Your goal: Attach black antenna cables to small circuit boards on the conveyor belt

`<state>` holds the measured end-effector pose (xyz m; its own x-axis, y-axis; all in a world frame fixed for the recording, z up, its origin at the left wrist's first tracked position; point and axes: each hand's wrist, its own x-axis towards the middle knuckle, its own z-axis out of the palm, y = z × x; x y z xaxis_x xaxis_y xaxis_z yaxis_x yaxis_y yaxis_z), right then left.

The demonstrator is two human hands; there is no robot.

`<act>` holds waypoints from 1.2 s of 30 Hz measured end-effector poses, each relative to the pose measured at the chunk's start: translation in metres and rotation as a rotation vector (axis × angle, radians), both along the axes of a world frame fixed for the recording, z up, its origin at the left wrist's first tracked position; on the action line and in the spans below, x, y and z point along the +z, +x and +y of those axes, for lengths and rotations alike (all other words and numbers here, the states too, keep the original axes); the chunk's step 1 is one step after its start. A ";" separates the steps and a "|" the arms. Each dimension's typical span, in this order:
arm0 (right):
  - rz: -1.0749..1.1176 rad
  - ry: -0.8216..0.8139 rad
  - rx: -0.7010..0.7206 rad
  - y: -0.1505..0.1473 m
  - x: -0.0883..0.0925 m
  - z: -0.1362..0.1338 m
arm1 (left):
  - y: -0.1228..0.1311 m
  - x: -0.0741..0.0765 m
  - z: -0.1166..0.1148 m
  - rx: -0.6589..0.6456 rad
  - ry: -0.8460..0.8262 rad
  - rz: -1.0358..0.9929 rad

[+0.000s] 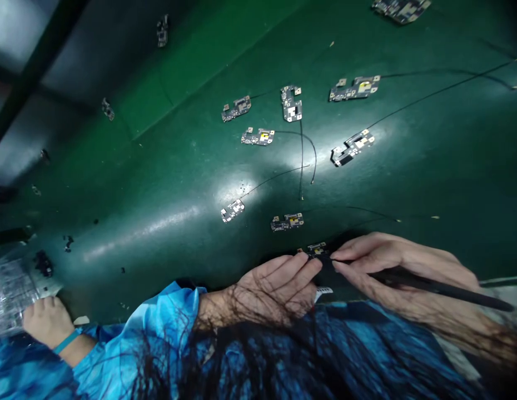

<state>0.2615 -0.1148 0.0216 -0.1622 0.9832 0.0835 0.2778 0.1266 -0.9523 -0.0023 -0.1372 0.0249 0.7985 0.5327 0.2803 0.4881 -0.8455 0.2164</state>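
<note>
My left hand (279,283) is closed, palm turned up, its fingertips pinched at a small circuit board (317,248) with gold pads. Part of that board is hidden behind the fingers, and something dark lies between the fingertips of both hands. A slim black tool (446,288), stick-like, runs back through my right hand (383,258), which is closed around it. Its tip end is hard to make out near the board. Below the left fingers a white label with dark marks (324,290) shows.
On the green table (179,183) lie several circuit boards with thin black cables, such as a board (287,222) just beyond my hands. At left, another person's hand (50,322) with a teal wristband is beside clear plastic packaging (10,294).
</note>
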 end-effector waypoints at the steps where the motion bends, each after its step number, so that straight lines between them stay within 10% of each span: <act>1: 0.000 -0.003 0.001 -0.001 0.000 0.000 | 0.000 -0.001 -0.002 0.005 0.004 0.002; 36: -0.007 0.021 0.048 -0.002 0.001 0.002 | 0.001 0.004 -0.008 0.033 -0.070 0.079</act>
